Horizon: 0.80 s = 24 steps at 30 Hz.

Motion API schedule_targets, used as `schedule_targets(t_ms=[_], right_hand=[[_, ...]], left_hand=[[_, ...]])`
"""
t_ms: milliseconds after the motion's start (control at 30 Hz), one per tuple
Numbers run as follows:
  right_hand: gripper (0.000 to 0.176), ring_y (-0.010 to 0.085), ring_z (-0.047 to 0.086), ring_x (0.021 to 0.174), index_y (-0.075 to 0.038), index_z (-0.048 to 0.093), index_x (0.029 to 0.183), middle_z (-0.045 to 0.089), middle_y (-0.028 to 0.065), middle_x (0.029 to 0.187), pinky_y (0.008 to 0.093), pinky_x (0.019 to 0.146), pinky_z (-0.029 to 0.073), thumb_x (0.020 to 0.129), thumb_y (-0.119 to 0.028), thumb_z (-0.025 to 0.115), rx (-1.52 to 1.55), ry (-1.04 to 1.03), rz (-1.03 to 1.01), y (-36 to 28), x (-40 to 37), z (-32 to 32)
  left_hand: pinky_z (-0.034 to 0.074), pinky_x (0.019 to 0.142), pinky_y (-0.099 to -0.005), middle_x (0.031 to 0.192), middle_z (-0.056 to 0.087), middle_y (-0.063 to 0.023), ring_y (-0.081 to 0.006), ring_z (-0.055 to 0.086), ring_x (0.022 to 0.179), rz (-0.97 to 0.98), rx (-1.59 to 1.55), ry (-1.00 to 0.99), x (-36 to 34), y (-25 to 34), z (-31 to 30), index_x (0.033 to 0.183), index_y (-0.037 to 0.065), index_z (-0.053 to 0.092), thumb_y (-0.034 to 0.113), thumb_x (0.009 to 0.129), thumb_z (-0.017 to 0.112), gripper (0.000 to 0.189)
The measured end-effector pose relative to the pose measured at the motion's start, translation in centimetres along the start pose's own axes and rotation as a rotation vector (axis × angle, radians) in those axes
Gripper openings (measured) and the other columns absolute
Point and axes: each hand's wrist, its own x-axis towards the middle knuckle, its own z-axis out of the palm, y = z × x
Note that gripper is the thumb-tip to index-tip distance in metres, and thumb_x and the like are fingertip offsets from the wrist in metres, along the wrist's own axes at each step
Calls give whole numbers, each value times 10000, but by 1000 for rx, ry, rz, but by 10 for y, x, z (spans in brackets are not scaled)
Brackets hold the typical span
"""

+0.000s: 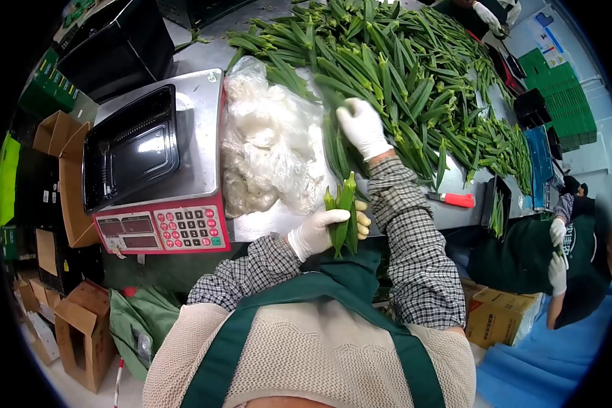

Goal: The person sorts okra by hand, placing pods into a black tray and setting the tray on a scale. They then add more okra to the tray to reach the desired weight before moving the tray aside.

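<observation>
My left hand (319, 232), in a white glove, is closed round a few green okra pods (345, 216), which stand upright above the table's front edge. Farther out, my right hand (364, 128), also gloved, is at the near left side of a large okra pile (394, 75). Its fingers are curled on a green okra pod that is smeared by motion. Beside the pile lies a crumpled heap of clear plastic bags (268, 143).
A black plastic tray (132, 153) rests on the red scale (200, 129) at the left. A red-handled knife (455, 199) lies right of my right forearm. A black tray with okra (498, 209) stands near a co-worker (581, 251). Cardboard boxes (85, 326) are on the floor.
</observation>
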Motion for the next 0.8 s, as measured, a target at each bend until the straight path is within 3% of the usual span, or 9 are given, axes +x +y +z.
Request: schedule_targets(t_ms=[100, 233, 367, 500, 567, 633, 667, 733, 800], right_hand=[[352, 205, 612, 814, 32, 594, 1075, 649, 123, 922, 308, 747, 489, 897, -271, 574, 270, 373, 14, 11, -1, -27], [293, 74, 474, 623, 12, 587, 1102, 567, 10, 759, 214, 562, 387, 952, -222, 495, 724, 381, 206, 9, -29, -115], [275, 33, 403, 570, -3, 588, 1111, 523, -40, 716, 170, 512, 305, 962, -209, 482, 749, 433, 358, 25, -109, -189], [275, 20, 387, 566, -6, 582, 1137, 509, -51, 699, 165, 517, 293, 963, -191, 477, 457, 335, 547, 48, -214, -232], [285, 102, 511, 664, 9, 573, 1140, 577, 33, 807, 221, 608, 411, 933, -181, 524, 271, 200, 627, 70, -261, -246], [327, 245, 579, 913, 32, 565, 1136, 590, 146, 1019, 326, 814, 463, 878, -167, 596, -464, 109, 393, 122, -306, -237], [367, 343, 511, 1109, 33, 568, 1130, 531, 206, 1178, 392, 963, 405, 831, -165, 648, -451, 87, 453, 113, -301, -234], [318, 276, 542, 1068, 16, 591, 1111, 553, 159, 1159, 338, 930, 424, 811, -70, 647, -76, 227, 379, 88, -264, -212], [289, 224, 574, 992, 3, 606, 1085, 597, 126, 1073, 297, 876, 443, 798, -22, 637, 49, 162, 260, 50, -212, -180]], left_hand=[[470, 925, -431, 1092, 604, -183, -288, 611, 983, -7, 41, -18, 3, 0, -2, 1257, -32, 451, 183, 841, 541, 477], [461, 938, -441, 1091, 614, -175, -285, 613, 988, 4, 33, -29, 2, -2, -5, 1253, -29, 461, 195, 831, 558, 488], [464, 932, -435, 1080, 622, -173, -280, 622, 970, 28, 15, -44, 2, -4, -7, 1247, -31, 467, 185, 837, 546, 471], [470, 925, -439, 1070, 627, -174, -282, 627, 966, 21, 1, -30, 1, -3, -4, 1244, -36, 469, 178, 840, 537, 462], [471, 922, -440, 1069, 627, -175, -284, 627, 966, 17, -16, -24, 2, -3, -3, 1244, -36, 469, 178, 840, 534, 461], [474, 915, -432, 1062, 621, -177, -281, 623, 960, 11, -23, -19, 1, -3, -2, 1244, -39, 461, 175, 845, 525, 457], [476, 910, -423, 1054, 616, -179, -278, 618, 953, 6, -21, -18, 1, -2, -1, 1245, -41, 453, 171, 850, 516, 453], [478, 904, -415, 1046, 610, -181, -276, 614, 946, 11, -21, -15, 2, -1, -1, 1248, -44, 445, 168, 853, 509, 452], [477, 905, -415, 1047, 610, -182, -276, 614, 946, 14, -28, -14, 1, -2, 0, 1254, -44, 442, 167, 852, 510, 459]])
